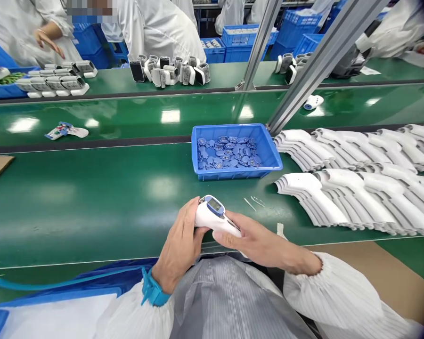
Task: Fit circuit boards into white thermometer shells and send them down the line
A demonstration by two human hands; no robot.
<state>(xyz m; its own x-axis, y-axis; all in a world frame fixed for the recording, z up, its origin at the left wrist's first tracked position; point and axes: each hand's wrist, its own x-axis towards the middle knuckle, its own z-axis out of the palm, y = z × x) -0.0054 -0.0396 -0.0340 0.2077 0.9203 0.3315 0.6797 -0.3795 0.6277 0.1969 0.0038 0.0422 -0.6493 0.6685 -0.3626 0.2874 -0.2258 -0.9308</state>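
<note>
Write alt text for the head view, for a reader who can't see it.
Two bare hands, the left and the right, hold a white infrared thermometer with a blue-framed display above a green conveyor belt. Beyond it sit a blue tray of small blue parts and stacked white thermometer housings.

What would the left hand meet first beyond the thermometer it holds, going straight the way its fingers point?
The left hand would likely reach the near wall of the blue plastic tray beyond the thermometer, though depth is unclear.

White gathered sleeves [325, 292], blue wrist strap [153, 289], grey striped smock [226, 301]
</note>
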